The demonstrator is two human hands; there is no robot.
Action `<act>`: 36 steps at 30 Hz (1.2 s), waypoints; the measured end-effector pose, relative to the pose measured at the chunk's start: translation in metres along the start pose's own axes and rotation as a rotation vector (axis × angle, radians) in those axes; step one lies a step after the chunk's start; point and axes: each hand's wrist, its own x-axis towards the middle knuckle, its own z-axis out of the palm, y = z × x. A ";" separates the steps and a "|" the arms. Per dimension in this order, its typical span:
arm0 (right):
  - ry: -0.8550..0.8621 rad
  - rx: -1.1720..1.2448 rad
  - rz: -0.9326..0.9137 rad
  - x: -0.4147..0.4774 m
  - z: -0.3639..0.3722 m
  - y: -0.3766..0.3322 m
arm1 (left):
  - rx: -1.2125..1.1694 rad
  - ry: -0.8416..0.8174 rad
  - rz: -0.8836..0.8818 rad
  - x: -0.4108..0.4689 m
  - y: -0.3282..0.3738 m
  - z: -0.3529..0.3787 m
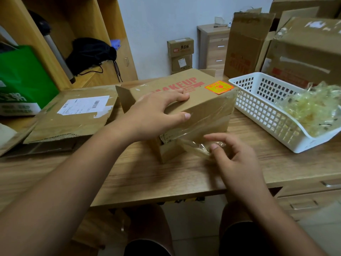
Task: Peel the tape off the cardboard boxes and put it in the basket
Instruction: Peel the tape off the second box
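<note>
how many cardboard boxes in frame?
7: MAKEUP box under the left hand, flattened labelled box left of it, two small boxes stacked at the back wall, tall open box, big taped box behind the basket, top-right corner box. More may be hidden.

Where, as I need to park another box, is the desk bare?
Bare desk runs along the near edge, before the box and the flattened box; the right hand pinches tape over it. A narrow strip lies between box and basket. Crowded: far left, with the green bag; right rear, with stacked boxes.
</note>
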 end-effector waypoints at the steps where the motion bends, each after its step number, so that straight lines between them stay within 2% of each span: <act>1: -0.006 -0.002 -0.008 0.000 0.001 -0.002 | 0.025 0.011 -0.005 0.000 0.002 0.001; 7: -0.134 -0.147 0.004 -0.004 0.008 -0.010 | 0.111 0.050 -0.027 0.001 0.007 0.008; 9: -0.150 -0.128 0.022 -0.005 0.012 -0.013 | 0.122 0.065 -0.030 0.003 0.006 0.010; 12: -0.149 -0.124 -0.057 -0.016 0.022 -0.020 | 0.148 0.085 -0.039 0.007 0.006 0.015; 15: -0.316 -0.080 -0.172 -0.043 0.042 -0.029 | 0.153 0.108 -0.043 0.011 0.008 0.020; 17: -0.385 -0.056 -0.178 -0.053 0.049 -0.034 | 0.150 0.118 -0.046 0.013 0.011 0.021; 21: -0.209 0.031 -0.136 -0.043 0.037 -0.032 | 0.125 0.118 -0.095 0.013 0.015 0.020; 24: -0.138 0.053 -0.137 -0.037 0.030 -0.033 | 0.085 0.075 -0.122 0.011 0.019 0.014; 26: -0.104 0.061 -0.144 -0.035 0.029 -0.032 | 0.101 0.002 -0.107 0.010 0.019 0.008; 31: -0.035 0.167 -0.020 -0.023 0.022 -0.017 | 0.067 -0.270 -0.032 0.003 0.003 -0.017; 36: 0.040 0.266 0.005 -0.014 0.014 -0.009 | 0.037 -0.359 0.042 -0.001 -0.013 -0.029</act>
